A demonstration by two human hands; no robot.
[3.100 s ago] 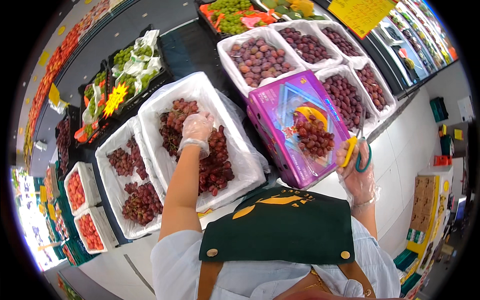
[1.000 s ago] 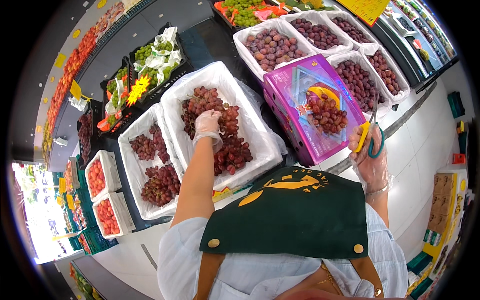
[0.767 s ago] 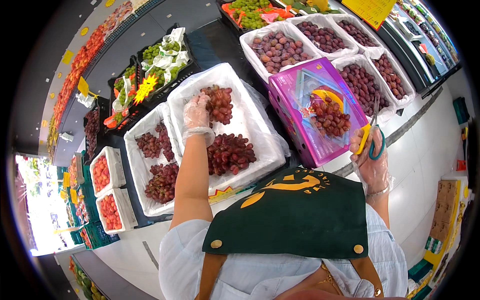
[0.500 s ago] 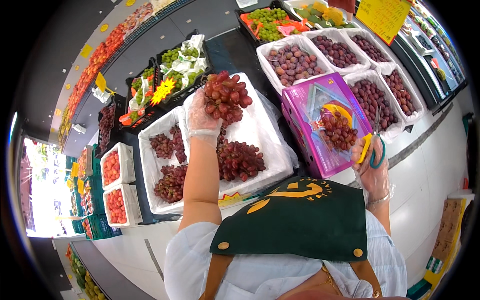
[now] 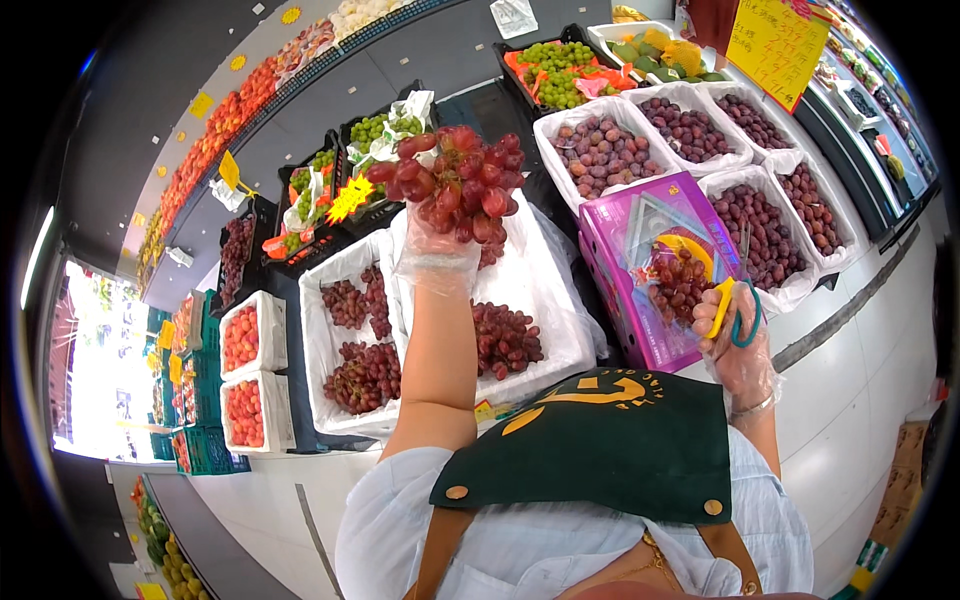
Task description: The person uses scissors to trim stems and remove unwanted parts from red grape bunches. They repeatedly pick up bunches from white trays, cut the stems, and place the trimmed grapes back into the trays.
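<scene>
A bunch of red grapes is held up by my left hand, whose gloved fingers are mostly hidden beneath it. Below it, more red grape bunches lie in a white-lined tray. In a clear plastic glove, my right hand grips scissors with yellow and teal handles, blades pointing away from me. The scissors are at the right side of a purple box. Red grapes show on the box front beside my right fingers; I cannot tell whether they are printed or real.
A second white-lined tray with grape bunches is on the left. White crates of plums stand beyond the box. Black crates of green grapes are at the back. White boxes of peach-like fruit are stacked at far left.
My left hand has lifted the grape bunch closer to me and turned it, so it looks larger. My right hand still holds the scissors by the purple box. The view has shifted slightly.
</scene>
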